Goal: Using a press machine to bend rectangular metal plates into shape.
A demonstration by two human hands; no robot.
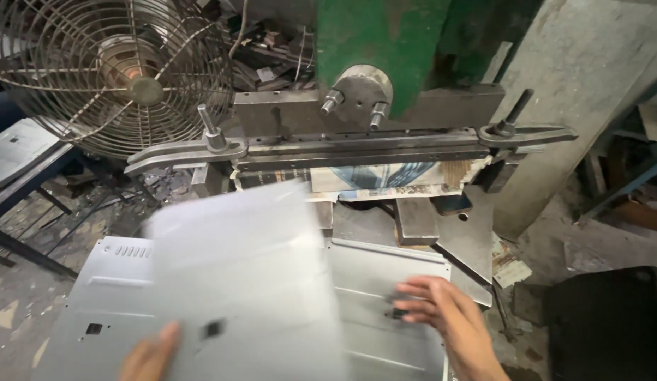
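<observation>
I stand beside the person and look down at the work place. The left hand (150, 353) is at the lower edge of a pale grey, flat metal sheet (247, 275). This sheet is blurred, so I think it is in motion, and it is lifted a little above the others and turned at an angle. The fingers of this hand are under or behind the edge of the sheet, so I cannot tell surely how they close, but the hand seems to carry the sheet by its near edge.

The right hand (441, 310) lies on the stack of grey stamped metal panels (385, 282) below, with the fingers spread wide and flat near a small dark cut-out. It grips nothing; it seems only to press the stack so that it does not slide.

The stack rests directly in front of a green press machine (385, 42) with a long grey steel clamp bar (356, 144), probably because the sheets are fed there one after another. Two bolts stand up at the ends of the bar. At the left, a round wire-guard fan (109, 70) faces the work place. Metal scraps lie on the dirty floor (554, 240) around.
</observation>
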